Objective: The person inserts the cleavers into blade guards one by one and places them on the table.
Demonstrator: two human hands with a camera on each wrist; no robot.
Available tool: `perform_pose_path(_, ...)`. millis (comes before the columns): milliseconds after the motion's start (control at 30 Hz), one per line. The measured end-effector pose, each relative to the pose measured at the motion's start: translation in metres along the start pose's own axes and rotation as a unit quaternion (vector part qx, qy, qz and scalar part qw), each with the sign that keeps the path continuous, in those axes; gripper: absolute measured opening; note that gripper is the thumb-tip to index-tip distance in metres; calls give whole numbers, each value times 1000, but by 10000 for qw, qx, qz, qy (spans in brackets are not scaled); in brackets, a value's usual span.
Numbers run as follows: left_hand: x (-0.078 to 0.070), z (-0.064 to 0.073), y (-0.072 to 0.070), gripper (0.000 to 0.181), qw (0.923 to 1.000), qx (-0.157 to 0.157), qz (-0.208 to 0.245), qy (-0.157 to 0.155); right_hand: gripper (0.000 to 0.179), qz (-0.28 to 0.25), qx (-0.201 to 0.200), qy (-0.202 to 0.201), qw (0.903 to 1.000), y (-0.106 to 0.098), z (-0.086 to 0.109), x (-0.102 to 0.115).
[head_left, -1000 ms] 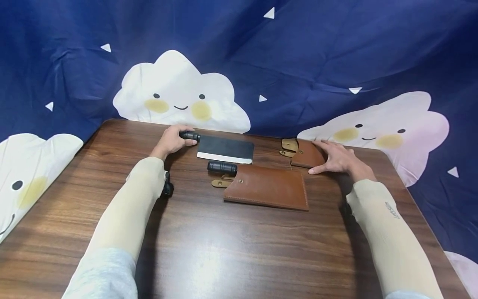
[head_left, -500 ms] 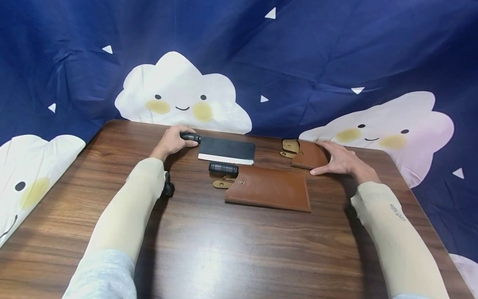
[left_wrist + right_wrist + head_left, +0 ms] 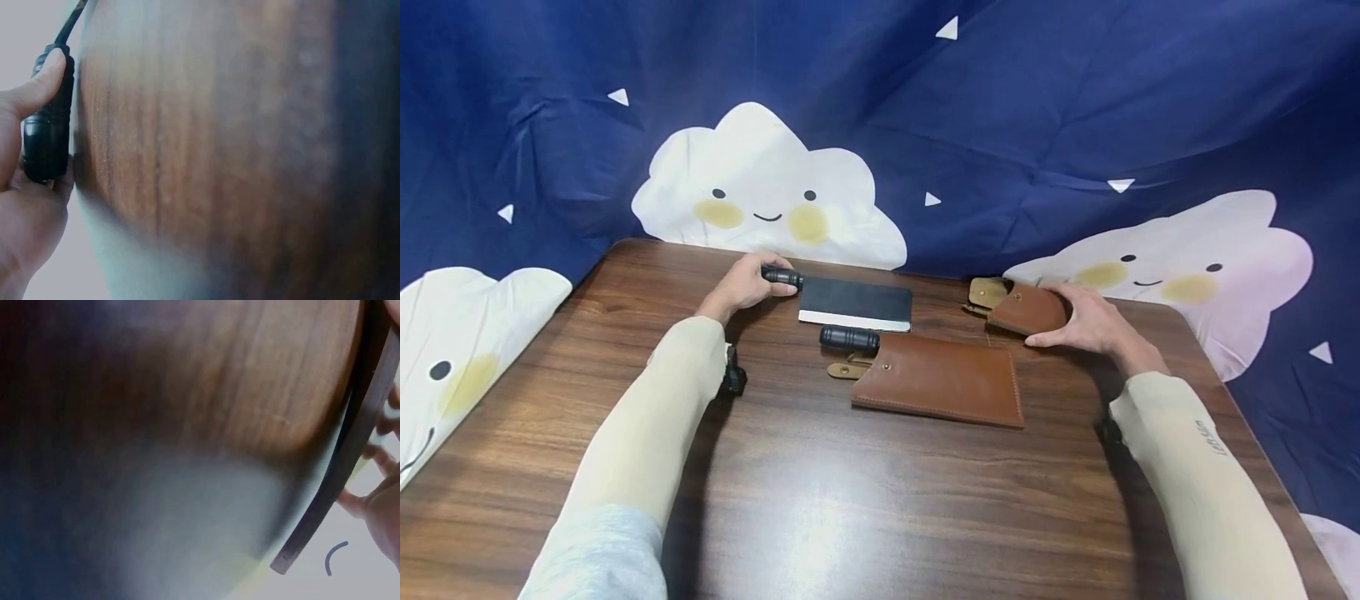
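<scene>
Hands (image 3: 747, 283) (image 3: 1093, 321), two; sheaths (image 3: 1030, 312) (image 3: 947, 379), two; handles (image 3: 784, 276) (image 3: 849, 337), two; bare blade (image 3: 856, 300), one.

Near the far edge of the table (image 3: 925, 500), part of the handle (image 3: 784, 276) of the cleaver (image 3: 856, 301) is covered by the left hand (image 3: 747, 283), and the small sheath (image 3: 1028, 309) is partly covered by the right hand (image 3: 1088, 321). Whatever adjoins the second handle (image 3: 850, 337) is hidden inside the large sheath (image 3: 943, 379). The table's near edge is cut off; its surface is blurred in both wrist views.
</scene>
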State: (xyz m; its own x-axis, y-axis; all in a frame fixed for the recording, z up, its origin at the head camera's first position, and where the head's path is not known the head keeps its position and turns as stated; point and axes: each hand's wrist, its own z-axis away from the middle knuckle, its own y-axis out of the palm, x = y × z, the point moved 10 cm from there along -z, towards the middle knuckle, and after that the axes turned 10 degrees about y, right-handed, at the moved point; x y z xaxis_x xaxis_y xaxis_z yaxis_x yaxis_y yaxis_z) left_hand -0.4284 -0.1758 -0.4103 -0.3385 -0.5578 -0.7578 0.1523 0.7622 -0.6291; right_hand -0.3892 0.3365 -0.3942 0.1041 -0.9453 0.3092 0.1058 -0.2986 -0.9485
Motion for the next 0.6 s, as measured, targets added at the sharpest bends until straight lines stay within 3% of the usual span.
perform_pose_path(600, 2, 6, -4, 39, 9964, -271, 787, -181, 109, 390, -455, -100, 9982, -9, 7, 10)
